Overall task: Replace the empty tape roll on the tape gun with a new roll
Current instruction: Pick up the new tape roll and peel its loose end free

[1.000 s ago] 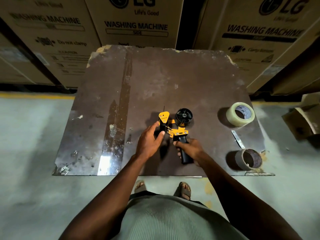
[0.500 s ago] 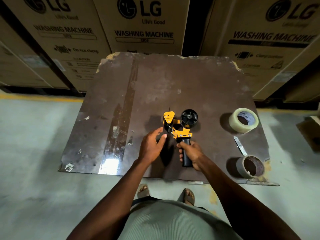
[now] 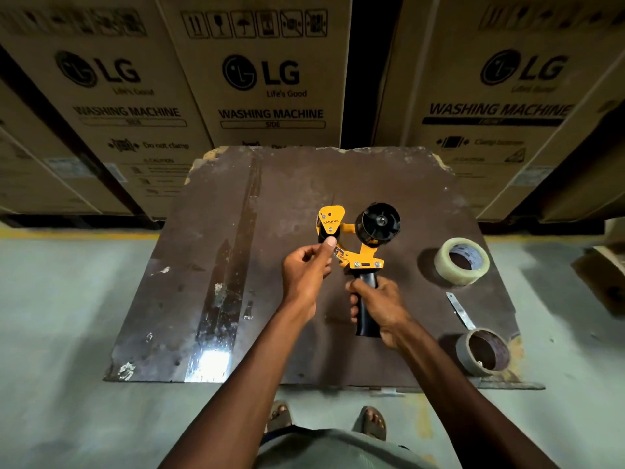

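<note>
The yellow and black tape gun (image 3: pixel 358 247) is lifted over the dark board (image 3: pixel 257 265). Its black hub (image 3: pixel 378 222) carries no roll. My right hand (image 3: pixel 380 304) grips the black handle. My left hand (image 3: pixel 306 274) has curled fingers, and its thumb presses on the gun's front part by the roller. A new roll of clear tape (image 3: pixel 461 261) lies on the board to the right. Nearer the front right corner lies the empty cardboard core (image 3: pixel 483 354).
A small metal blade (image 3: pixel 459 309) lies between the two rolls. Tall cardboard washing-machine boxes (image 3: pixel 270 82) stand close behind the board. Grey concrete floor (image 3: pixel 67 299) surrounds it, and my sandalled feet are at the near edge. Another box (image 3: pixel 605 275) sits at the far right.
The tape gun has risen and tilted slightly in my right hand. My left hand's fingers have curled in and the thumb now presses on the gun's front. The camera moved closer.
</note>
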A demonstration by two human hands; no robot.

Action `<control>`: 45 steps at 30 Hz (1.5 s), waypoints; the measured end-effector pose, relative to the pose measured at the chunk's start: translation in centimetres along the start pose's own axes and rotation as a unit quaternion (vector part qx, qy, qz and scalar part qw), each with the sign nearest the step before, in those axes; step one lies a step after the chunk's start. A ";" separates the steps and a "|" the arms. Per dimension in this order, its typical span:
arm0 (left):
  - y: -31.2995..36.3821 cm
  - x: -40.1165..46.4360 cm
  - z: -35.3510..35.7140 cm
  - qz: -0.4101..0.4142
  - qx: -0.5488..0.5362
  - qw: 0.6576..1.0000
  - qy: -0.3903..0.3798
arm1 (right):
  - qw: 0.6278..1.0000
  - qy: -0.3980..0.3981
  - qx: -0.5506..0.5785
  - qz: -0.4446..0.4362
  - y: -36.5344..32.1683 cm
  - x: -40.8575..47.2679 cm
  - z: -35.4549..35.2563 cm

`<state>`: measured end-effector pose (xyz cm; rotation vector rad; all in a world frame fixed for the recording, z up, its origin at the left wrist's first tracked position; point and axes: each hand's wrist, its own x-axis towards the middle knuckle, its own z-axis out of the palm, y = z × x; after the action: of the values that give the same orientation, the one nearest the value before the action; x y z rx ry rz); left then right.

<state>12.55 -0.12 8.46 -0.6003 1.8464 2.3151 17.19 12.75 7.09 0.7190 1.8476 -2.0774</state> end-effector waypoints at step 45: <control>1.9 -3.3 2.7 -0.094 -0.179 0.979 -0.039 | 0.998 0.002 0.057 -0.029 -3.8 -0.2 -1.6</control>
<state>14.30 2.47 11.93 -0.6787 1.2829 2.5150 15.78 14.90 10.32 0.7045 1.7846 -2.2346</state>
